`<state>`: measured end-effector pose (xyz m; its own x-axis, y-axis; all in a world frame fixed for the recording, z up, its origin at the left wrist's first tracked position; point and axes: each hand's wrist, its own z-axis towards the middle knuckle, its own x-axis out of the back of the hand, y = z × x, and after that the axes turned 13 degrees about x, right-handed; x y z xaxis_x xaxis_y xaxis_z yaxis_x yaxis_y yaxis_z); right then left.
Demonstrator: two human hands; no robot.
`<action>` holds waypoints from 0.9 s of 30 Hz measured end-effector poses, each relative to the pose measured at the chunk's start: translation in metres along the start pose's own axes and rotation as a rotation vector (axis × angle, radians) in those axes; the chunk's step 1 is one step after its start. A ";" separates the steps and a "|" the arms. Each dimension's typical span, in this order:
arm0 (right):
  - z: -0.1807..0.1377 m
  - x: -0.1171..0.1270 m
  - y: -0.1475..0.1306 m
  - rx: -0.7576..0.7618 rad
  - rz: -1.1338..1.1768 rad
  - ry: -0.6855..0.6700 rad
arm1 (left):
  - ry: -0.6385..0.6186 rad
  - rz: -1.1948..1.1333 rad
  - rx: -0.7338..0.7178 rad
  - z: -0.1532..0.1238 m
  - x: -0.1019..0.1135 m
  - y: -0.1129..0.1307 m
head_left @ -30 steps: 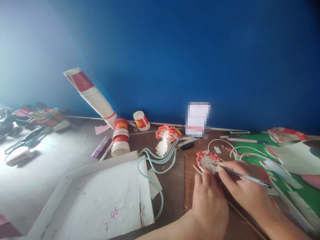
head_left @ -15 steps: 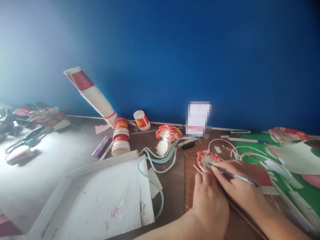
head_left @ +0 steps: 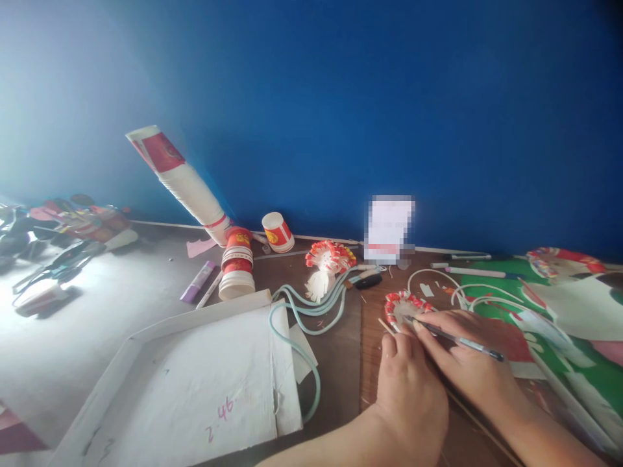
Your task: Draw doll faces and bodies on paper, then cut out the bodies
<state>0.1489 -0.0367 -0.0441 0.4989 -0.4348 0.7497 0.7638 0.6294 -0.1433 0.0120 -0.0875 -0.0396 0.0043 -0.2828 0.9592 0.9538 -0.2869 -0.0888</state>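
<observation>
In my right hand [head_left: 479, 357] is a pen [head_left: 462, 342], gripped near its tip, with the tip resting on a cut paper cup [head_left: 406, 303]. Red-and-white strips curl around the edge of that cup, and its pale middle faces up. My left hand [head_left: 411, 383] is closed at the cup's near edge, fingers curled against it and partly hiding it. A thin stick [head_left: 386, 325] pokes out beside the left fingertips. Another cup with curled red strips [head_left: 329, 263] lies farther off to the left.
Pale green cable [head_left: 318, 383] loops over a white cardboard lid [head_left: 195, 383]. Stacked paper cups [head_left: 237, 266] prop up a long leaning cup column [head_left: 189, 194] by the blue wall. A glue stick [head_left: 198, 281], a single cup [head_left: 278, 232] and a green sheet [head_left: 598, 370] lie around.
The whole view has shifted very slightly. Both hands, the pen and the cut cup stay in nearly the same places relative to each other.
</observation>
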 end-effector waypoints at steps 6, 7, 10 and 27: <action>0.001 0.000 0.000 0.016 -0.002 0.002 | -0.005 -0.012 0.021 -0.001 0.001 0.002; 0.000 0.000 0.000 0.018 -0.003 0.002 | 0.000 -0.013 0.027 -0.002 0.001 0.002; -0.001 0.000 0.001 0.021 -0.002 0.003 | 0.000 -0.015 0.024 -0.001 0.000 0.002; 0.000 0.001 0.001 0.033 0.022 0.001 | -0.022 -0.018 -0.013 -0.002 0.000 0.001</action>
<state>0.1498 -0.0362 -0.0438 0.5162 -0.4213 0.7456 0.7387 0.6596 -0.1387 0.0123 -0.0891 -0.0403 -0.0065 -0.2574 0.9663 0.9500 -0.3033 -0.0744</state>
